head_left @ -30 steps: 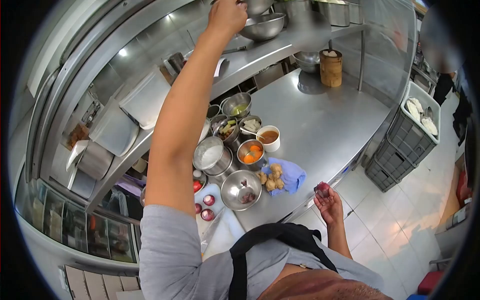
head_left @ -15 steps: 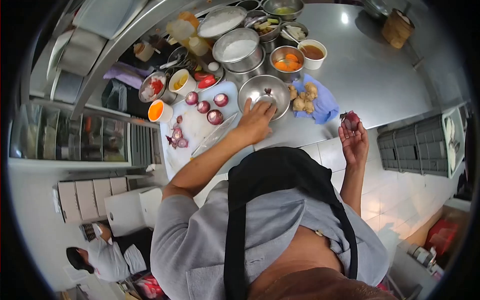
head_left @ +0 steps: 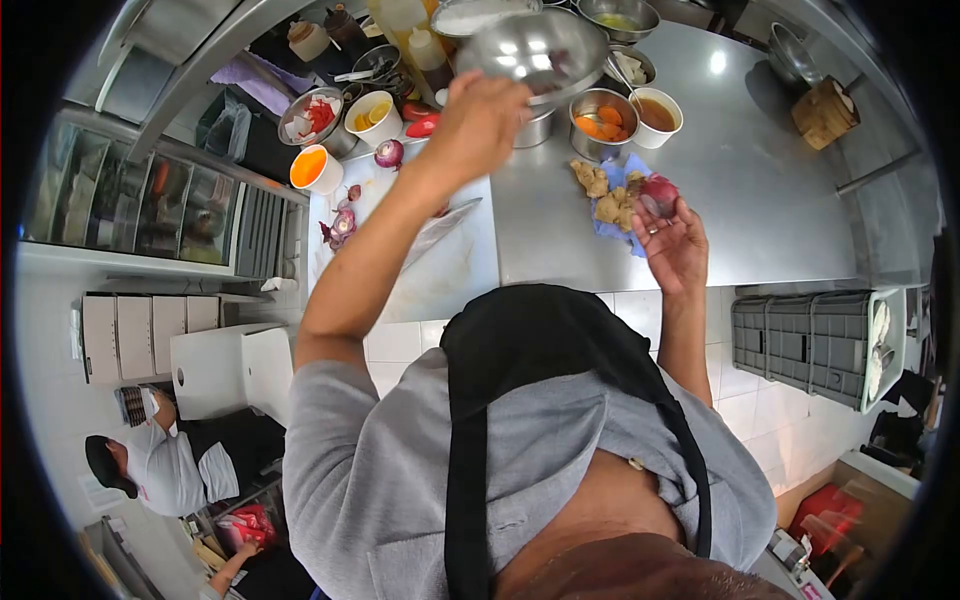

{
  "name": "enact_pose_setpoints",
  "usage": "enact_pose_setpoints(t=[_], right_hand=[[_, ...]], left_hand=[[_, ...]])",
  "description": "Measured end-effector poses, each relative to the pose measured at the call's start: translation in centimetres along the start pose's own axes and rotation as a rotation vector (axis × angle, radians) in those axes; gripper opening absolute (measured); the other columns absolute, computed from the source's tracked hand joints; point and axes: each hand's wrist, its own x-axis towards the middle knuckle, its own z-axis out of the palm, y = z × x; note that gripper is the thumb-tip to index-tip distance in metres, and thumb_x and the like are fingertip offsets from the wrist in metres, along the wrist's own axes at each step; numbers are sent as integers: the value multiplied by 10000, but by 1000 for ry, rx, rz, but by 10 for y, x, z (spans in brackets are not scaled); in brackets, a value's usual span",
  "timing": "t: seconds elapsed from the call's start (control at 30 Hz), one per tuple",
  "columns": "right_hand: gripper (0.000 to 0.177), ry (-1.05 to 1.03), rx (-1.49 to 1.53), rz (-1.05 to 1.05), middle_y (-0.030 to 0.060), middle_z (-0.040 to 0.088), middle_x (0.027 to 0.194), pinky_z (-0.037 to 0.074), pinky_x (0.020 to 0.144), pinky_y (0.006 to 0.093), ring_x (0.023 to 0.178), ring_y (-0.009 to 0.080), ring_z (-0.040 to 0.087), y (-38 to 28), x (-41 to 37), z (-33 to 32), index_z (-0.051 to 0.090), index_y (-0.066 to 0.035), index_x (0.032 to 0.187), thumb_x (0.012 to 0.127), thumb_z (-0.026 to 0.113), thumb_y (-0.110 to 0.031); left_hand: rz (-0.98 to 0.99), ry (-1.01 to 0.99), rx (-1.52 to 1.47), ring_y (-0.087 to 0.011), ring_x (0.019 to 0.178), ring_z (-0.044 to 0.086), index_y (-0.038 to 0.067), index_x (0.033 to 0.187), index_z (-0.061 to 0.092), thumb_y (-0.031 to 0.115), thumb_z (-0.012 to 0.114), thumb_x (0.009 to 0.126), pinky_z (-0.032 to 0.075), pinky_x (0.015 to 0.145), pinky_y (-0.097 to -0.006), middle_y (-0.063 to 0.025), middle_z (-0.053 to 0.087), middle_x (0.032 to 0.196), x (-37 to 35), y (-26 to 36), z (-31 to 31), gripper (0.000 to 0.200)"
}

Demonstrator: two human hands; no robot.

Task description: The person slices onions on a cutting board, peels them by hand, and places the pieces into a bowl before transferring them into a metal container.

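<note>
My left hand (head_left: 480, 125) grips the rim of a steel bowl (head_left: 500, 60), lifted and tilted above the back of the counter; a small dark red piece shows inside. In my right hand (head_left: 675, 245) a red onion (head_left: 658, 196) is held by the fingertips, just in front of knobbly ginger (head_left: 590, 180) on a blue cloth (head_left: 640, 245). Below my left forearm lies a white cutting board (head_left: 455, 270) with a knife (head_left: 440, 235), partly hidden by the arm. A peeled red onion (head_left: 389, 153) and smaller onion pieces (head_left: 342, 225) rest on the board.
Behind stand a steel bowl of orange slices (head_left: 603, 122), a white tub of brown sauce (head_left: 657, 115) and squeeze bottles (head_left: 428, 55). Left are tubs of orange (head_left: 315, 168) and yellow food (head_left: 372, 115). A grey crate (head_left: 800, 340) stands right. A co-worker (head_left: 190, 455) is at lower left.
My left hand has taken the steel bowl by the rim and raised it from the counter toward the back. My right hand has brought the onion up and left, beside the ginger.
</note>
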Motion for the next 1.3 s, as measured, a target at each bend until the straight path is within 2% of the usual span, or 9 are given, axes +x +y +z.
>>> enact_pose_setpoints(t=[0.1, 0.3, 0.5, 0.83, 0.87, 0.97, 1.1, 1.23, 1.3], right_hand=[[431, 22, -20, 51, 158, 603, 1175, 503, 925, 434, 1073, 296, 594, 12, -3, 11, 533, -4, 1230, 904, 612, -275], [433, 110, -26, 76, 156, 603, 1164, 499, 937, 429, 1061, 295, 594, 17, -14, -3, 533, -5, 1216, 900, 619, -289], [389, 161, -26, 66, 147, 617, 1144, 496, 945, 421, 1056, 284, 600, 14, -21, -19, 551, -28, 1185, 908, 612, -294], [367, -178, -63, 40, 150, 596, 1213, 482, 959, 427, 1109, 291, 577, -3, 9, 63, 560, -14, 1216, 938, 570, -253], [365, -215, -89, 30, 143, 599, 1207, 484, 955, 425, 1097, 281, 583, -4, 16, 76, 556, -16, 1219, 936, 578, -246], [367, -314, -177, -6, 123, 604, 1186, 490, 941, 419, 1067, 254, 596, -1, 43, 106, 540, -15, 1222, 927, 602, -224], [399, -374, -356, -40, 110, 605, 1142, 505, 907, 388, 1064, 206, 595, 9, 71, 135, 496, -1, 1224, 905, 651, -184], [420, -424, -536, -82, 119, 599, 1151, 519, 877, 355, 1058, 181, 594, 14, 93, 150, 478, 6, 1242, 913, 653, -188], [407, -447, -571, -66, 115, 600, 1157, 522, 871, 352, 1050, 179, 599, 15, 107, 150, 483, 9, 1241, 924, 640, -194]], left_hand=[[0, 149, 62, -328, 993, 579, 26, 1017, 603, 126, 558, 916, 329, 1033, -486, -145, 628, 990, 20, -44, 31, 149], [-96, -131, 41, -384, 921, 594, 32, 1053, 636, 124, 569, 907, 428, 879, -472, -203, 638, 893, 19, -81, 63, 184], [-57, -169, -73, -417, 874, 586, 8, 1000, 635, 116, 570, 901, 456, 778, -485, -208, 635, 847, 15, -74, 50, 160], [-67, -344, -48, -346, 987, 586, 43, 1115, 627, 101, 570, 896, 423, 945, -441, -190, 654, 1013, -22, -23, 13, 234], [-41, -245, -55, -298, 1044, 592, 51, 1216, 596, 146, 612, 890, 424, 973, -401, -161, 636, 1140, -24, -17, 8, 340], [-262, 3, -482, -247, 1092, 590, 44, 1309, 539, 174, 653, 886, 439, 967, -367, -124, 606, 1228, -18, 27, -16, 457], [-309, 98, -914, -153, 1091, 572, 86, 1371, 499, 144, 657, 900, 489, 908, -305, -61, 578, 1273, -7, 29, -10, 500], [-247, 108, -804, -125, 1013, 596, 75, 1335, 544, 102, 648, 903, 513, 844, -281, -98, 583, 1250, 2, 4, -7, 446], [-297, 134, -871, -111, 946, 610, 70, 1297, 577, 107, 666, 891, 512, 833, -267, -67, 646, 1126, 5, -13, 2, 417]])
